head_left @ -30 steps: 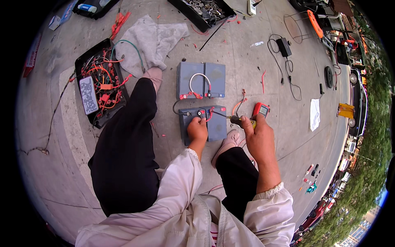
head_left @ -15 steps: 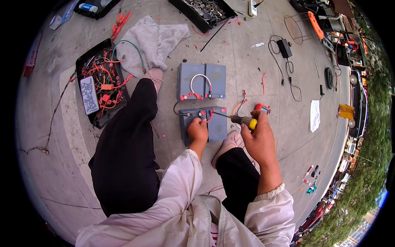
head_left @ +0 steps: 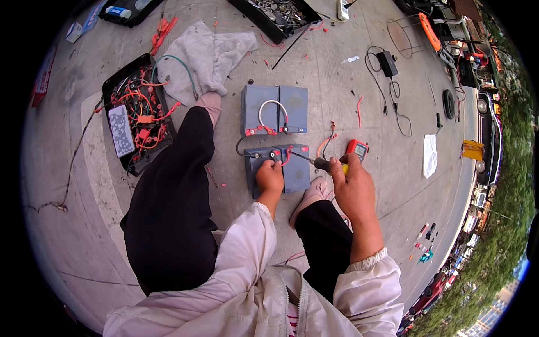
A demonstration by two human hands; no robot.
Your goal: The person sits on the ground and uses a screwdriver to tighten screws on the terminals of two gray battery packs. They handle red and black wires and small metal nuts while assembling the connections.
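Note:
Two pairs of grey block batteries stand on the ground before me, a far pair (head_left: 260, 101) and a near pair (head_left: 296, 178). My left hand (head_left: 270, 178) rests on the near pair, its fingers pinched at the end of a short red cable (head_left: 288, 159) by the terminals. My right hand (head_left: 356, 190) is closed round the handle of a screwdriver (head_left: 321, 163). The screwdriver's shaft points left, its tip at the red cable's terminal on the near pair. A white cable (head_left: 271, 103) arches over the far pair, and a black cable (head_left: 238, 147) links both pairs.
A red multimeter (head_left: 357, 148) lies beyond my right hand. At left sits a black tray (head_left: 116, 96) of red cables with a phone (head_left: 120, 130) on it, beside a grey cloth (head_left: 188, 56). A parts bin (head_left: 275, 35) and a power adapter (head_left: 387, 64) lie farther off.
My right hand has shifted and turned on the screwdriver, now covering most of the yellow handle and uncovering the multimeter. The left hand stays in place.

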